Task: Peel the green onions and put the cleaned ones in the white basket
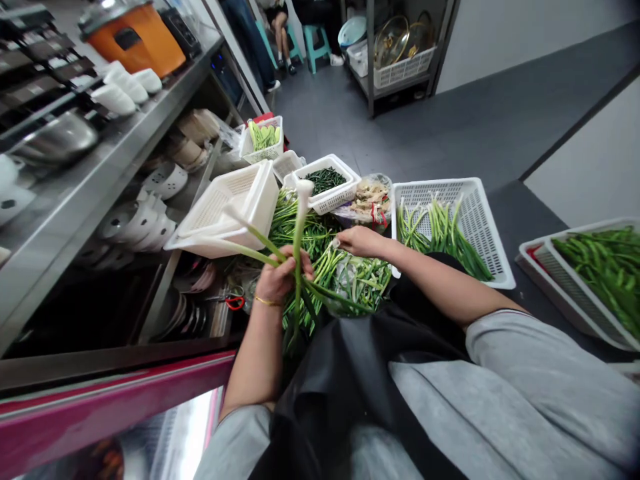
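Green scallions we are gripping in our left hand; our right hand is pinching another from the heap, basket part-filled.

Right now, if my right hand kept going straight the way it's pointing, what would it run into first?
Probably the heap of green scallions at its fingertips; your right hand points left over it. Depth is unclear.
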### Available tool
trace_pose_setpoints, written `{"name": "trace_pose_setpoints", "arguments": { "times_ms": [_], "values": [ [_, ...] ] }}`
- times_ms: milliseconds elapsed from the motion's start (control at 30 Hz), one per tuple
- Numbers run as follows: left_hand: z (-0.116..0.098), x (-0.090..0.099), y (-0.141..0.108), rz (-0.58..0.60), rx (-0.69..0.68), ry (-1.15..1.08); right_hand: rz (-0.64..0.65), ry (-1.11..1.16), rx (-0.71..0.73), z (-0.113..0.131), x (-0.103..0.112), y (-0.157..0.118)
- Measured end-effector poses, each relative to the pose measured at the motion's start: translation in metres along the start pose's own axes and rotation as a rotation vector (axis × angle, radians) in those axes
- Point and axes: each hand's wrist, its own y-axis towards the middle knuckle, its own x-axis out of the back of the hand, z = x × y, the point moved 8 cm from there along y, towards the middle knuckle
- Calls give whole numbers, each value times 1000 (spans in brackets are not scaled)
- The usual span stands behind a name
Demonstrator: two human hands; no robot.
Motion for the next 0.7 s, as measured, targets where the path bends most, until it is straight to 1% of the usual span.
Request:
{"name": "trace_pose_setpoints", "arguments": {
  "times_ms": [67, 100, 133, 167, 233, 300, 333, 400, 500, 567, 600, 633, 700],
  "values": [
    [-15, 31, -4, -131, -55, 44, 278, -203, -119, -36, -47, -1],
    [-19, 50, -8, -195, -61, 55, 384, -264, -203, -57, -67, -3],
    [-20, 71, -13, -257, -58, 56, 455, -297, -288, -78, -83, -5],
    [-18, 91, -20, -313, -41, 51, 489, -299, -368, -97, -95, -5],
    [-9, 130, -34, -404, 1, 36, 485, -244, -493, -129, -113, 1],
    [1, 161, -46, -462, 28, 39, 454, -184, -582, -156, -128, 11],
    [5, 173, -51, -476, 31, 44, 450, -173, -625, -168, -135, 17],
    [13, 189, -53, -445, 39, 29, 477, -166, -707, -189, -154, 26],
    [29, 196, -43, -298, 104, -83, 529, -122, -807, -205, -193, 43],
    [43, 195, -34, -211, 163, -166, 540, -82, -862, -204, -225, 56],
    [49, 196, -31, -190, 186, -192, 543, -59, -890, -202, -242, 62],
    [55, 197, -27, -187, 205, -207, 550, -33, -917, -199, -259, 67],
    [67, 202, -23, -219, 237, -212, 567, 23, -960, -193, -289, 76]
  ]
}}
